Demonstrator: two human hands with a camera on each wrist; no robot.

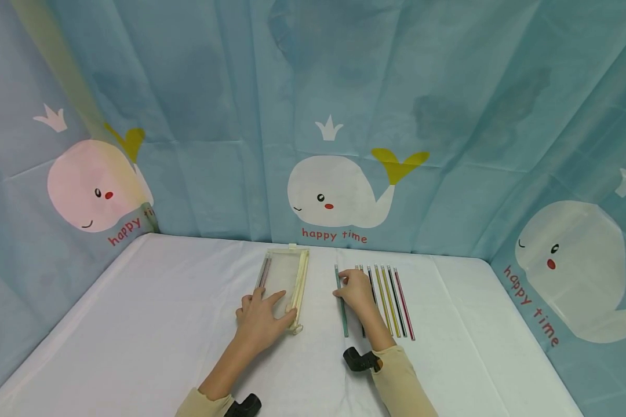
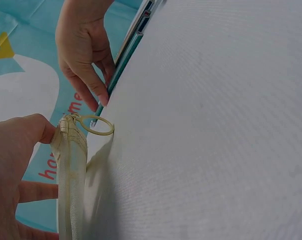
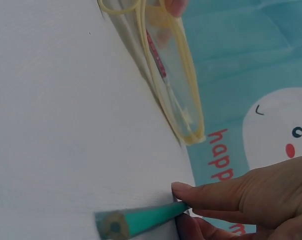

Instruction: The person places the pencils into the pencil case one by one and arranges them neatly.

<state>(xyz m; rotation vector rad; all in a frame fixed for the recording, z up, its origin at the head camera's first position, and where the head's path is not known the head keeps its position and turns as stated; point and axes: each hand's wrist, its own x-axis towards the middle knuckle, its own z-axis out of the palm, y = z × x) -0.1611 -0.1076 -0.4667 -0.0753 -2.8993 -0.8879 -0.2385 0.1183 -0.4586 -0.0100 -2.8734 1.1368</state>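
A see-through pencil pouch (image 1: 286, 269) with cream edging lies on the white table. Its zipper runs down the right side to a pull ring (image 2: 98, 132) at the near end. Slim pencils (image 1: 264, 271) show through its left part. My left hand (image 1: 262, 324) rests spread over the near half of the pouch, the thumb at the zipper side. Just right of the pouch, my right hand (image 1: 357, 291) pinches a teal pencil (image 3: 151, 220) between thumb and fingers. That pencil lies lengthwise, its near end pointing toward me.
Several pencils (image 1: 398, 304) in yellow, black and red lie side by side to the right, partly behind the right hand and forearm. A blue curtain (image 1: 214, 185) with printed whales hangs along the table's far edge and sides. Black wrist mounts (image 1: 360, 360) stick out at both sleeves.
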